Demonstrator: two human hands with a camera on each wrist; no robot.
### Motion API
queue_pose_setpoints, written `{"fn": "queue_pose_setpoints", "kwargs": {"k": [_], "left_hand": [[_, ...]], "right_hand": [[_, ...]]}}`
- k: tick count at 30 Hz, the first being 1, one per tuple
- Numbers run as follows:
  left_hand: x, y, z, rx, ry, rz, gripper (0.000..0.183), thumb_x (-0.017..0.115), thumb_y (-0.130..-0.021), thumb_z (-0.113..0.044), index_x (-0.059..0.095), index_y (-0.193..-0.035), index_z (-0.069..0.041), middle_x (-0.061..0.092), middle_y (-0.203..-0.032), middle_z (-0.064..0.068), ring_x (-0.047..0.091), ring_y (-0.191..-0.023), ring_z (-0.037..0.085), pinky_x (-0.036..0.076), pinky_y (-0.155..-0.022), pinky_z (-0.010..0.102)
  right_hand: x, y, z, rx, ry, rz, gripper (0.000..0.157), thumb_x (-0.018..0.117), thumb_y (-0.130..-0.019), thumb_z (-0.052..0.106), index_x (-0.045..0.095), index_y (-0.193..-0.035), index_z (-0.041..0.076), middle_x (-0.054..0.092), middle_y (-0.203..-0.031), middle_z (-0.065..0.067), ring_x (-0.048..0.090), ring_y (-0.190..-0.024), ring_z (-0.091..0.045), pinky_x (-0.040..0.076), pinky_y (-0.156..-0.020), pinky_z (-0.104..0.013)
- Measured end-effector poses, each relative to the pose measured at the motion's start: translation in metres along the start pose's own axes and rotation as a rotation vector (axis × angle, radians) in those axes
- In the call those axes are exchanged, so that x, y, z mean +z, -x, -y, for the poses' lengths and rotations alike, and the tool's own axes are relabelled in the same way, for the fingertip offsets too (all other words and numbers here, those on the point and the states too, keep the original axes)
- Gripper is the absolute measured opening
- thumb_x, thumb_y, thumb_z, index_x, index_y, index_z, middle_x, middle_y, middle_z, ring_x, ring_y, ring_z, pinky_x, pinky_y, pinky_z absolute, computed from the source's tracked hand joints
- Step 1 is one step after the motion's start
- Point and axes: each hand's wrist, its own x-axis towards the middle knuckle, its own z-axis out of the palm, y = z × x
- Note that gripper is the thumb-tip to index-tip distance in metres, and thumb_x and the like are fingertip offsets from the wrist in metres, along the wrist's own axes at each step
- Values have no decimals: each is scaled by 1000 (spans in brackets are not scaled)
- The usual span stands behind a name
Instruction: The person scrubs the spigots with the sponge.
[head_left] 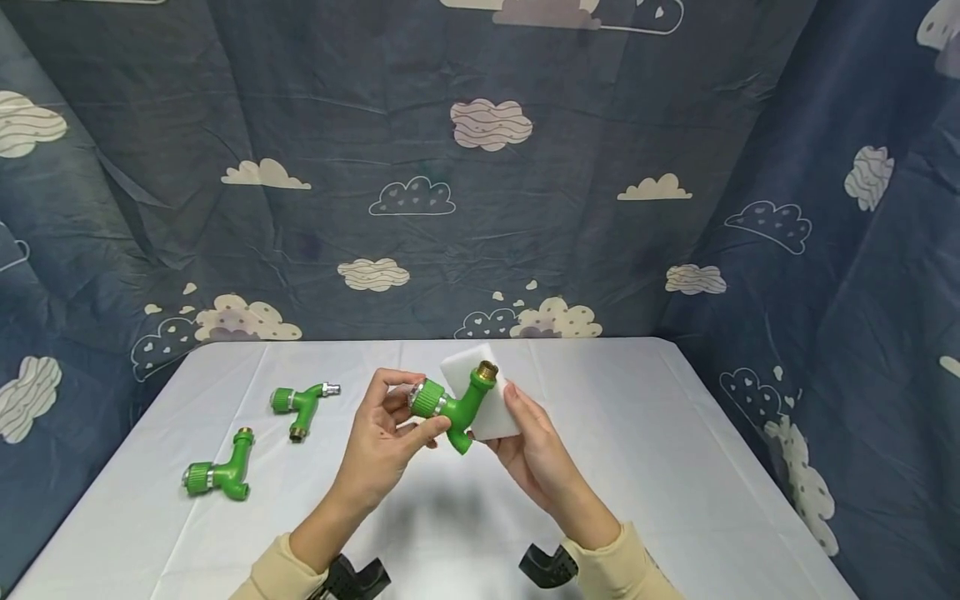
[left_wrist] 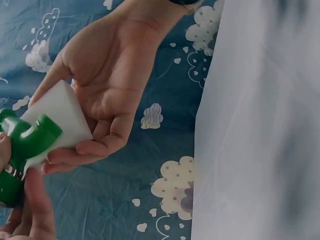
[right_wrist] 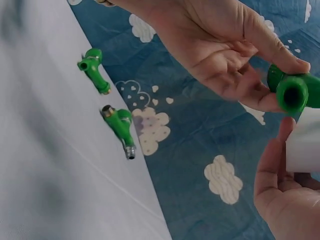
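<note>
Above the table, my left hand point(head_left: 386, 437) grips a green tap point(head_left: 468, 404) with a ribbed green knob and a brass threaded end that points up. My right hand point(head_left: 536, 450) holds a white sponge block point(head_left: 491, 412) right behind the tap, thumb on one side and fingers on the other. In the left wrist view the sponge point(left_wrist: 60, 112) lies against the right hand's fingers, close to the tap point(left_wrist: 35, 140). The right wrist view shows the tap's open spout point(right_wrist: 292, 97) just above the sponge point(right_wrist: 304, 145); whether they touch, I cannot tell.
Two more green taps lie on the left of the white table point(head_left: 675, 483): one point(head_left: 300, 408) with a silver nozzle farther back, another point(head_left: 225, 471) nearer the front. A dark blue cloud-patterned cloth point(head_left: 570, 242) hangs behind and at both sides.
</note>
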Motion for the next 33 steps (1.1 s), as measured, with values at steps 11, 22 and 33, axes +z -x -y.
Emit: {"fn": "queue_pose_setpoints", "kwargs": {"k": [11,22,33], "left_hand": [[-3,-1,-4,147,43,-155,54,81,-81,20,48,-123,11,64,-122,10,75,-103,11,64,-90,22],[-6,-7,-5,-28,144,-317,36,71,-90,20,48,-113,6,72,-115,7,80,-90,16,67,-87,34],[-8,-7,-4,-153,237,-316,30,80,-92,7,51,-99,2,73,-97,12,82,-83,23,69,-83,43]], "right_hand": [[-3,1,-4,82,10,78,58,36,-118,38,38,-161,0,63,-132,-3,69,-113,-15,58,-97,-26],[-2,7,-5,-81,281,-18,49,45,-117,23,45,-160,2,63,-137,-8,67,-116,-18,58,-100,-27],[4,7,-13,-741,1118,-213,44,74,-103,20,67,-147,18,57,-142,-15,60,-121,-28,63,-86,-40]]}}
